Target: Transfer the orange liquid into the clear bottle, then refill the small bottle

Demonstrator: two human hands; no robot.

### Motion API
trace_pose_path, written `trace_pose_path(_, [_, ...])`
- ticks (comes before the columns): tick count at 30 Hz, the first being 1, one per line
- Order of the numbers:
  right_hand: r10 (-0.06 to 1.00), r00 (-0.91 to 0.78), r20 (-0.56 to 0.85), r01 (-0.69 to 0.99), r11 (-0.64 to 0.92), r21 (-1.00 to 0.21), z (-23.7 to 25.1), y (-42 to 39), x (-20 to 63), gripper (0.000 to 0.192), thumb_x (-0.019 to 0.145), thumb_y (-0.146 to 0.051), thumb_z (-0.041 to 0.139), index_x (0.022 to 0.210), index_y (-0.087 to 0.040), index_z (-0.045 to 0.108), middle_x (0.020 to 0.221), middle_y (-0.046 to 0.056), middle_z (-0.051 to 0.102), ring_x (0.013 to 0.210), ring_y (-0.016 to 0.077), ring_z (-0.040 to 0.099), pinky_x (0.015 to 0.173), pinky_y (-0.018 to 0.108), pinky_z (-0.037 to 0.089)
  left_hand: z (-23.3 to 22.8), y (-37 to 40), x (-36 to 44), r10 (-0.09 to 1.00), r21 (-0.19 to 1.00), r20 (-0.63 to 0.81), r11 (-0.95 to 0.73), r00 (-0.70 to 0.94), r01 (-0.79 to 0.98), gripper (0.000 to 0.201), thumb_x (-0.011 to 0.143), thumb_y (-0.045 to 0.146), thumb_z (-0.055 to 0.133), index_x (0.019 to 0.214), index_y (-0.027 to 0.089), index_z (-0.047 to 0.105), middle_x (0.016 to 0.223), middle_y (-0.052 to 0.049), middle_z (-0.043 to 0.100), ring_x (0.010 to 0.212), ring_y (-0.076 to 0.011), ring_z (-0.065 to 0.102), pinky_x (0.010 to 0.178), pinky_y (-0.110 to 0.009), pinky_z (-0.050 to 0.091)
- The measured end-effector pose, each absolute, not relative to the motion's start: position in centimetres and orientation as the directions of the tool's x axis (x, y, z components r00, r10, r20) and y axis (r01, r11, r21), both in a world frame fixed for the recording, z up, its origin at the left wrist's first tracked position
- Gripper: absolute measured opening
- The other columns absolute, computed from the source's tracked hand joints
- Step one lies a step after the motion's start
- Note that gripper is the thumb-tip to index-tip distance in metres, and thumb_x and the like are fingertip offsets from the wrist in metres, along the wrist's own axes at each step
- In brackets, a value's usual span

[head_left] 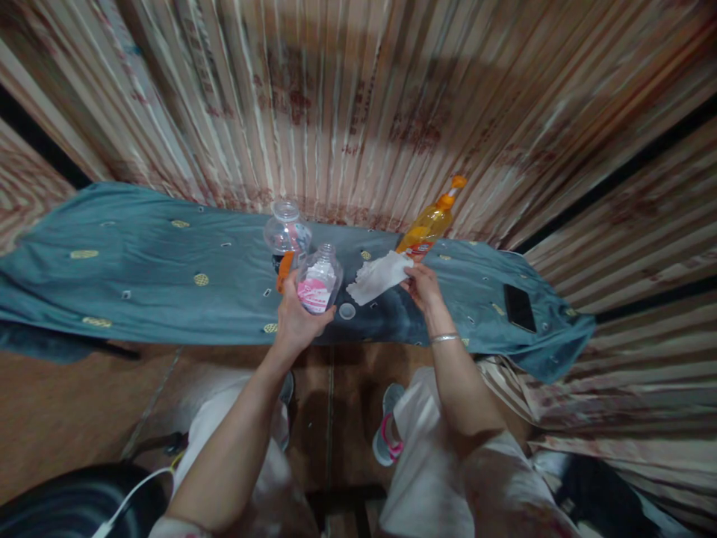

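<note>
My left hand (294, 317) grips a small clear jar (319, 280) with a pink and white label, held tilted over the front of the cloth-covered table (140, 269). Its neck has no lid on it. My right hand (423, 288) pinches a white cloth (378, 276) that lies spread on the table to the right of the jar. An orange object (284, 270) shows just behind my left hand. A second clear jar (287, 232) stands behind it. A small round clear lid (347, 311) lies on the table between my hands.
An orange squeeze bottle (429, 224) stands at the back right, close to the striped curtain (358, 104). A black phone (520, 307) lies on the table's right end. Below are my knees and shoes (386, 433) on a brown floor.
</note>
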State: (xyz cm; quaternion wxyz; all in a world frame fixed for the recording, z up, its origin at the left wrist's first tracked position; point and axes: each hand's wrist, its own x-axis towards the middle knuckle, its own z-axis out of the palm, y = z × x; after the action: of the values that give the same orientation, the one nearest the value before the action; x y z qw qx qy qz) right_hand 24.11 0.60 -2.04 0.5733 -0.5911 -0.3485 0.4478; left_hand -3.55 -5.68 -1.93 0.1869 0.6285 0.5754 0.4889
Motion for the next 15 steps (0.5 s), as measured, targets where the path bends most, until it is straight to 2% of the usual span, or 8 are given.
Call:
trace_pose_path(3, [0.901, 0.402, -0.162, -0.022, -0.167, -0.986, -3.5, 0.4, 24.2, 0.042, 0.093, -0.041, 0.061, 0.129, -0.018, 0.057, 0.130, 0.010, 0.059, 0.111, 0.0233, 0.062, 0.092, 0.046, 0.055, -1.8, -5.7, -3.5, 0.908, 0.801, 0.398, -0.274, -0.131, 0.533, 0.085, 0.059, 0.031, 0.082, 0.133, 0.018, 0.042, 0.125, -0.012, 0.061, 0.110, -0.0306, 0.066, 0.093, -0.041, 0.056])
trace_pose_path(6, [0.886, 0.455, -0.088, 0.091, -0.145, -0.985, -3.2, 0.3, 25.0, 0.041, 0.093, -0.041, 0.062, 0.127, -0.018, 0.058, 0.127, 0.010, 0.061, 0.108, 0.0225, 0.063, 0.090, 0.044, 0.056, -1.5, -5.7, -3.5, 0.915, 0.806, 0.382, -0.261, -0.131, 0.531, 0.086, 0.059, 0.030, 0.082, 0.133, 0.018, 0.041, 0.125, -0.012, 0.061, 0.112, -0.0308, 0.066, 0.094, -0.042, 0.055])
trace_pose_path(7, [0.881, 0.471, -0.040, 0.140, -0.119, -0.983, -2.6, 0.3, 25.5, 0.039, 0.093, -0.040, 0.062, 0.124, -0.017, 0.059, 0.123, 0.009, 0.062, 0.104, 0.0214, 0.064, 0.088, 0.042, 0.056, -1.5, -5.8, -3.6, 0.917, 0.807, 0.377, -0.254, -0.133, 0.533, 0.086, 0.059, 0.030, 0.082, 0.134, 0.018, 0.041, 0.126, -0.013, 0.061, 0.113, -0.0310, 0.066, 0.094, -0.042, 0.055])
trace_pose_path(10, [0.858, 0.490, 0.153, 0.325, -0.017, -0.945, -0.3, 0.0, 26.6, 0.027, 0.087, -0.032, 0.060, 0.110, -0.017, 0.064, 0.091, 0.001, 0.068, 0.081, 0.0167, 0.061, 0.078, 0.032, 0.051, -1.4, -5.8, -3.6, 0.919, 0.808, 0.370, -0.247, -0.133, 0.535, 0.087, 0.058, 0.030, 0.083, 0.134, 0.018, 0.041, 0.126, -0.014, 0.061, 0.112, -0.0315, 0.066, 0.094, -0.043, 0.056])
trace_pose_path(12, [0.870, 0.429, 0.241, 0.453, 0.023, -0.891, 0.8, -0.4, 26.6, 0.027, 0.082, -0.028, 0.060, 0.108, -0.019, 0.065, 0.084, 0.000, 0.067, 0.079, 0.0176, 0.059, 0.081, 0.032, 0.048, -1.4, -5.8, -3.5, 0.921, 0.810, 0.367, -0.248, -0.129, 0.532, 0.085, 0.059, 0.030, 0.082, 0.133, 0.018, 0.042, 0.125, -0.014, 0.062, 0.110, -0.0314, 0.066, 0.093, -0.043, 0.056])
trace_pose_path(15, [0.927, 0.266, 0.264, 0.601, 0.055, -0.797, 0.4, -1.3, 25.0, 0.027, 0.080, -0.026, 0.060, 0.106, -0.020, 0.066, 0.087, 0.004, 0.069, 0.086, 0.0220, 0.061, 0.089, 0.036, 0.046, -1.3, -5.8, -3.5, 0.923, 0.812, 0.365, -0.250, -0.124, 0.528, 0.082, 0.060, 0.030, 0.082, 0.131, 0.018, 0.042, 0.123, -0.013, 0.063, 0.110, -0.0313, 0.067, 0.092, -0.043, 0.056])
